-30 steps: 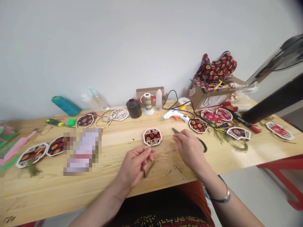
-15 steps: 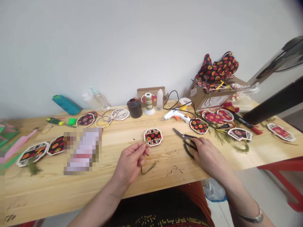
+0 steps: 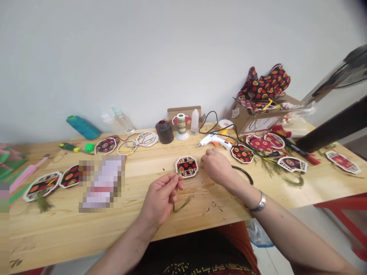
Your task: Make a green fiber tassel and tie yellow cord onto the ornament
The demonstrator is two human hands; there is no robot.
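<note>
A small ornament (image 3: 187, 166), with a pale cut-out lattice frame over dark flower-print fabric, lies mid-table. My left hand (image 3: 164, 191) is closed in a pinch at its lower-left edge, where a green tassel (image 3: 182, 205) trails out beneath the fingers. Just right of the ornament hovers my right hand (image 3: 217, 164), its fingers loosely bent and nothing visible in them. Black-handled scissors (image 3: 247, 173) lie under my right wrist; the forearm and hand hide most of them, leaving one handle loop showing.
Behind stand a white glue gun (image 3: 215, 141), a black thread spool (image 3: 164, 131), a ribbon roll (image 3: 181, 124) and a small bottle (image 3: 194, 121). Finished ornaments (image 3: 292, 164) lie right, others left. A cardboard box (image 3: 259, 120) holds printed fabric. A black post (image 3: 332, 124) slants at right.
My right hand has let go of the scissors and moved left, up to the ornament's right side. My left hand keeps its pinch at the ornament's edge.
</note>
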